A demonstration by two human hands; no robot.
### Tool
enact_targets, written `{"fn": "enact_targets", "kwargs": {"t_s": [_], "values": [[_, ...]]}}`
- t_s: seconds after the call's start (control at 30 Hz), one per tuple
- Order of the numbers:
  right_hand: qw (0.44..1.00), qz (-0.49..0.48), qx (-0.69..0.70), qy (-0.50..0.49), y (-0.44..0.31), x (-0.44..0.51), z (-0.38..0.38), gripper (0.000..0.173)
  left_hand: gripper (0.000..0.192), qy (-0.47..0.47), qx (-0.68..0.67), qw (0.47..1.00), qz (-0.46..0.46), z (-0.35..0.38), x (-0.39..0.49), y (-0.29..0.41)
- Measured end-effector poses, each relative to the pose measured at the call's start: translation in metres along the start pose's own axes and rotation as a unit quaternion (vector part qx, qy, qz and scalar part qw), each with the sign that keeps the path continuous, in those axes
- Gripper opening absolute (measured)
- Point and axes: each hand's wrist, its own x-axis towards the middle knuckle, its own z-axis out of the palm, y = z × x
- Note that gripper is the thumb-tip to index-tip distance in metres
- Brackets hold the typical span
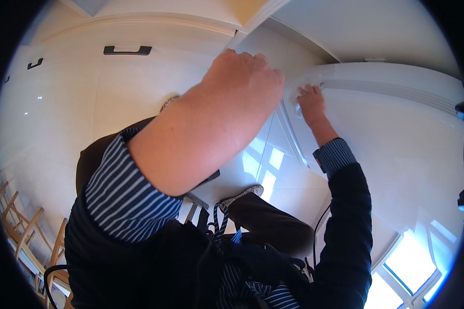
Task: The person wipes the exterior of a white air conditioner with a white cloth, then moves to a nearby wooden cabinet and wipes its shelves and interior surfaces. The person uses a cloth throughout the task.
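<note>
My left hand (247,71) is raised in front of me with its fingers curled away from view. The bare forearm crosses the middle, and whatever the fingers may hold is hidden. To its right, my right hand (311,101) is at the near left end of a large white panel (390,139). A pale ridged strip (386,92) runs along that panel's upper part. Clear, crinkled plastic-like material (298,111) shows beside the right fingers, but whether they grip it is unclear.
White cabinet fronts with a black bar handle (127,50) stand ahead on the left. Wooden chairs (21,220) are at the lower left. Glossy floor tiles (268,154) reflect a window. A thin black cable (320,228) hangs beside my right arm.
</note>
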Motion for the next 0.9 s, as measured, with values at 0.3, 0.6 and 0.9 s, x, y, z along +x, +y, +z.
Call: {"fn": "enact_targets", "kwargs": {"t_s": [0.3, 0.6, 0.9], "values": [[0.953, 0.115, 0.063, 0.273, 0.059, -0.119, -0.136, 0.022, 0.040, -0.003, -0.036, 0.999, 0.023, 0.001, -0.007, 0.002], [0.949, 0.137, 0.147, 0.242, 0.006, -0.171, -0.046, 0.024, 0.046, -0.051, -0.013, 0.999, 0.014, 0.004, 0.002, 0.004], [0.808, 0.279, 0.406, -0.323, -0.056, -0.285, 0.152, 0.024, 0.041, -0.063, -0.020, 0.997, 0.037, 0.006, 0.014, 0.017]]}}
